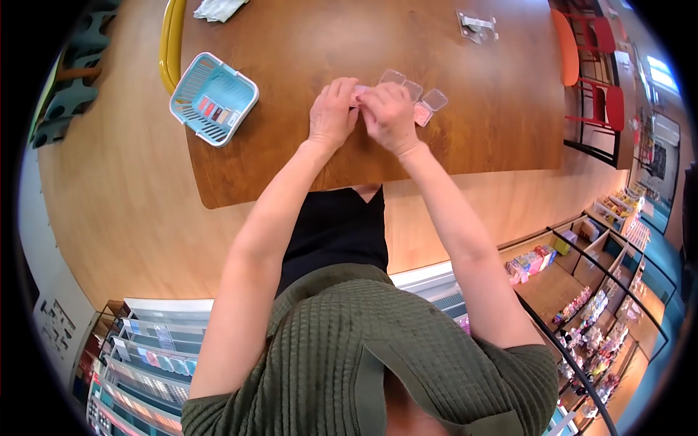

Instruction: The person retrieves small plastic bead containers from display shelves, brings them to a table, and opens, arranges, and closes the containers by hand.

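My left hand (334,112) and my right hand (388,116) meet over the wooden table (305,43). Between their fingertips is a small pink item (358,94), mostly covered by the fingers; both hands are closed on it. Just right of my right hand lies a small clear box with pink contents (422,113), its clear lid (435,99) open. Other clear lids (393,77) show beyond my right hand, partly hidden by it.
A blue and white basket (238,91) with small packets inside stands at the table's left edge. A white cloth or bag (218,9) lies at the far left. A clear object with a silvery part (477,26) rests at the far right. Chairs and shelves surround the table.
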